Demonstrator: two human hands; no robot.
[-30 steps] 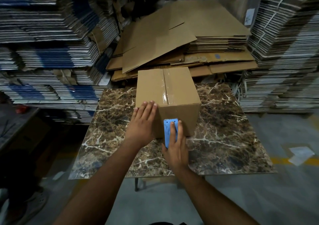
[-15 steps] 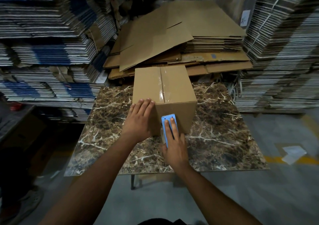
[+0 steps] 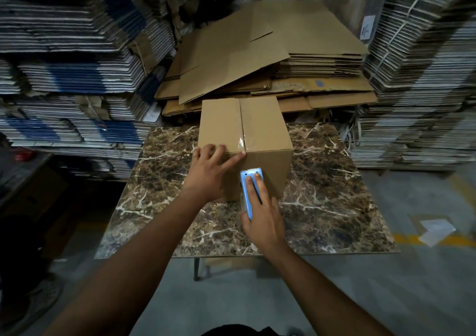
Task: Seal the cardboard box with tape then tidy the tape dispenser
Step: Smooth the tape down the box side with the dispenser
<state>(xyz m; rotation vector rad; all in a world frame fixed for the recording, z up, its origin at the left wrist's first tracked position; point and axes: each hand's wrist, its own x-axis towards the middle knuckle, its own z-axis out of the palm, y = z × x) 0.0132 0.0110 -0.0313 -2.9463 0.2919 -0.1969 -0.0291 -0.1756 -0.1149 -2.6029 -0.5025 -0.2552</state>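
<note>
Right hand point(image 3: 262, 214) has drawn the dispenser point(image 3: 249, 194) down the box point(image 3: 244, 139) front; left hand point(image 3: 208, 173), spread, now presses the top edge. Cutting comes next.

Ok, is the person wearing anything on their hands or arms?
Nothing visible: the left hand and right hand are bare, with no gloves, rings or watch, and both forearms are uncovered up to the frame edge. No sleeves show.

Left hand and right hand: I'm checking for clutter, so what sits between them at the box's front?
In the head view, only the front face of the cardboard box lies between the left hand and the right hand, which holds the blue tape dispenser.
</note>
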